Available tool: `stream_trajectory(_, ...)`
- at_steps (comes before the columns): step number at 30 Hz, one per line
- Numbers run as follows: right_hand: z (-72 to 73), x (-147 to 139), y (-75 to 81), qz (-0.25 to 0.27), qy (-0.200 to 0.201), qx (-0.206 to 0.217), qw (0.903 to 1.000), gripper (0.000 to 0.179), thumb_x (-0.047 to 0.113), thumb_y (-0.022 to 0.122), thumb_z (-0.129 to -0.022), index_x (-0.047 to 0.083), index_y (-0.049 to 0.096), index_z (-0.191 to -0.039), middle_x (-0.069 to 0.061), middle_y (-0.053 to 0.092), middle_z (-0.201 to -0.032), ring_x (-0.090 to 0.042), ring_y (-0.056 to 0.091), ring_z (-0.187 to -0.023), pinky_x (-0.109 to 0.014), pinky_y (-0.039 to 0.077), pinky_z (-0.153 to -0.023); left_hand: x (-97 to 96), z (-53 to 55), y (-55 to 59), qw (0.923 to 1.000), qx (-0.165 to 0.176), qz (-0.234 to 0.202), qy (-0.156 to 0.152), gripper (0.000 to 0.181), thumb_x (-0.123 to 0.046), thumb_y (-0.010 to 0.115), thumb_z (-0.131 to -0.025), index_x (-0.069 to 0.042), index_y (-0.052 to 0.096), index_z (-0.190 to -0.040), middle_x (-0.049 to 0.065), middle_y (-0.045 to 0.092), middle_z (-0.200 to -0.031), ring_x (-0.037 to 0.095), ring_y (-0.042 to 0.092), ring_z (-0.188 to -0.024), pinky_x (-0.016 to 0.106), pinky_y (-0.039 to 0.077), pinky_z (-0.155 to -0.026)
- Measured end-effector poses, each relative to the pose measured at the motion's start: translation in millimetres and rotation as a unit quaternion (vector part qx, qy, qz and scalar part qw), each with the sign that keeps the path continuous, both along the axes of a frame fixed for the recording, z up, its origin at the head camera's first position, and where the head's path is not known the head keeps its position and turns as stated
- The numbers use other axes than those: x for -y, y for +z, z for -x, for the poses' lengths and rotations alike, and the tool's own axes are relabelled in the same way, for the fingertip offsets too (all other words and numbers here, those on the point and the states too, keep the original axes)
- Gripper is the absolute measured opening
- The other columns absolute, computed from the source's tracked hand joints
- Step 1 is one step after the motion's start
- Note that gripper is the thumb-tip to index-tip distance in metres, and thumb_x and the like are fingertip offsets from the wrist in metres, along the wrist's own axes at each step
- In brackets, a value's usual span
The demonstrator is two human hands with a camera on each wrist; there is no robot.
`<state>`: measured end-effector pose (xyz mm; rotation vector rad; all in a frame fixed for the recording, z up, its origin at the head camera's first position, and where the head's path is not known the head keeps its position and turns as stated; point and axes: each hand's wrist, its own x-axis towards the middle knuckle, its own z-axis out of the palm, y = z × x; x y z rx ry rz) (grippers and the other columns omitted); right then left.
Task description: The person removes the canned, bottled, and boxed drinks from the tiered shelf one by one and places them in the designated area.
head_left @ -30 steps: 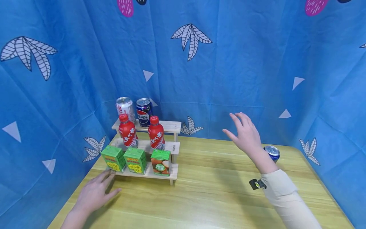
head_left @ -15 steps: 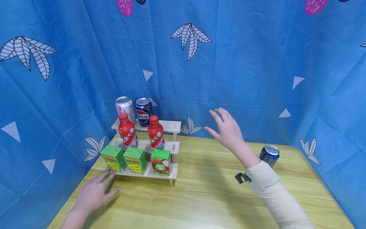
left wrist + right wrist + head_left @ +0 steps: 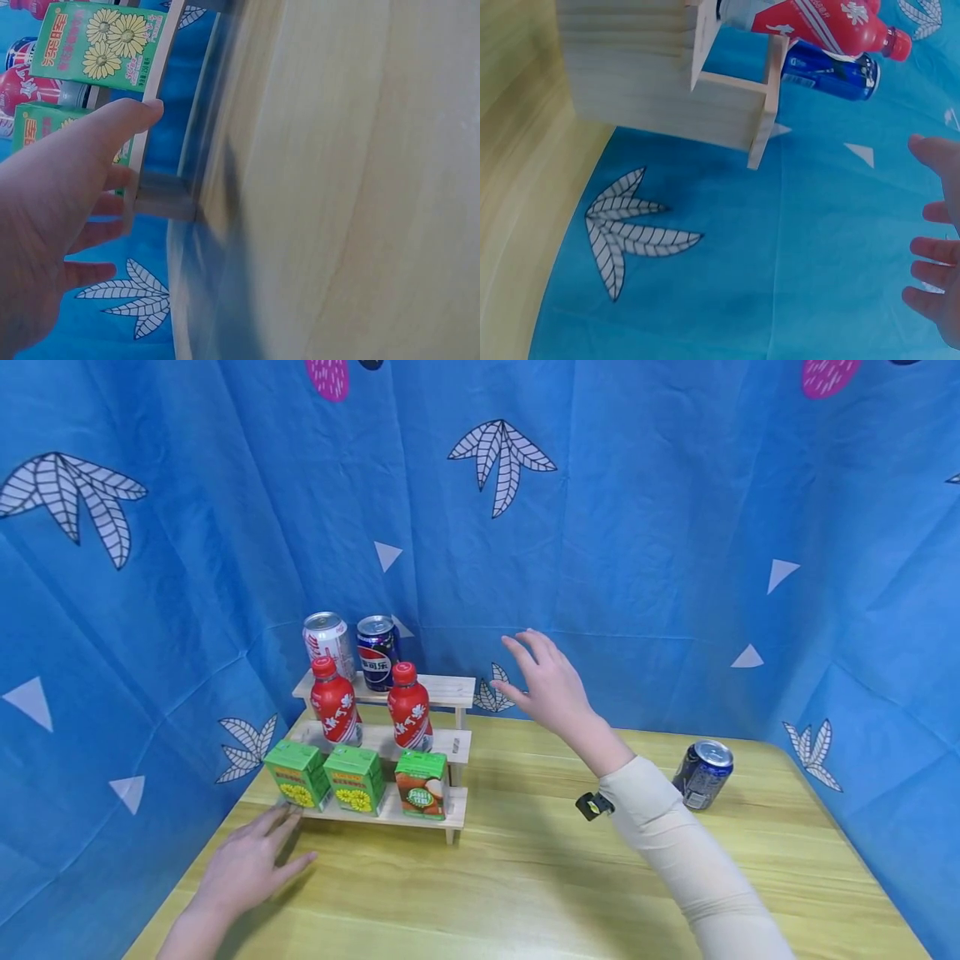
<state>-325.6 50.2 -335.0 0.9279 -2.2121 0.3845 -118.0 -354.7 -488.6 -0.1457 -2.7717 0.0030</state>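
Note:
My left hand (image 3: 243, 864) lies by the front left corner of a three-tier wooden shelf (image 3: 444, 691). Its fingertips are at the lowest board, beside a green drink carton (image 3: 297, 774) with yellow flowers; the left wrist view shows loosely spread fingers holding nothing. A matching carton (image 3: 354, 781) and a carton with a brown front (image 3: 422, 787) share that board. Two red bottles (image 3: 337, 706) stand on the middle tier. Above them are a white can (image 3: 328, 643) and a dark blue can (image 3: 377, 653). My right hand (image 3: 551, 685) hovers right of the shelf, fingers spread, holding nothing.
Another dark blue can (image 3: 703, 775) stands on the wooden table (image 3: 525, 877) at the right, behind my right forearm. Blue patterned cloth (image 3: 637, 527) hangs behind the table and along both sides. The top tier has bare board right of the cans.
Moving left toward the shelf, my right hand has left the can on the right of the table in fuller view. My left hand and the drinks stay in place.

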Motion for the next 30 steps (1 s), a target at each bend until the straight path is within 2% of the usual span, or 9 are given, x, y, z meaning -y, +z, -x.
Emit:
stream_trajectory(4, 4.5, 13.8, 5.3, -0.004, 0.006, 0.005, 1.0, 0.064, 0.044, 0.066, -0.09, 0.01, 0.049, -0.142, -0.016, 0.052, -0.138, -0.034, 0.042, -0.138, -0.05, 0.042, -0.112, 0.7, 1.1, -0.1, 0.9999, -0.013, 0.003, -0.006, 0.07, -0.055, 0.072, -0.079, -0.004, 0.063, -0.127, 0.022, 0.06, -0.132, 0.043, 0.06, -0.116, 0.058, 0.052, -0.094)
stream_trajectory(13, 8.4, 41.9, 19.4, -0.009, 0.019, 0.034, 0.9992, 0.064, 0.046, 0.064, -0.092, 0.011, 0.048, -0.142, -0.015, 0.051, -0.14, -0.032, 0.041, -0.139, -0.048, 0.042, -0.113, 1.0, 0.3, 1.7, 1.0, 0.005, 0.001, 0.003, 0.071, -0.055, 0.07, -0.081, -0.004, 0.062, -0.129, 0.022, 0.057, -0.135, 0.044, 0.058, -0.119, 0.059, 0.05, -0.096)
stream_trajectory(22, 13.0, 73.4, 31.9, -0.031, 0.011, 0.07, 0.997, 0.065, 0.051, 0.06, -0.093, 0.015, 0.046, -0.144, -0.012, 0.048, -0.143, -0.029, 0.041, -0.139, -0.045, 0.044, -0.112, 2.4, -0.1, 1.0, 1.0, 0.003, 0.002, 0.003, 0.07, -0.055, 0.071, -0.081, -0.005, 0.062, -0.129, 0.022, 0.058, -0.135, 0.043, 0.058, -0.118, 0.059, 0.051, -0.096)
stream_trajectory(30, 20.4, 100.9, 36.9, -0.055, 0.013, 0.086, 0.9948, 0.065, 0.053, 0.057, -0.093, 0.015, 0.045, -0.145, -0.01, 0.047, -0.144, -0.027, 0.042, -0.137, -0.043, 0.044, -0.113, 1.0, 0.1, 0.5, 1.0, 0.0, 0.003, 0.0, 0.069, -0.055, 0.071, -0.081, -0.005, 0.063, -0.128, 0.021, 0.059, -0.134, 0.043, 0.06, -0.117, 0.058, 0.051, -0.095)
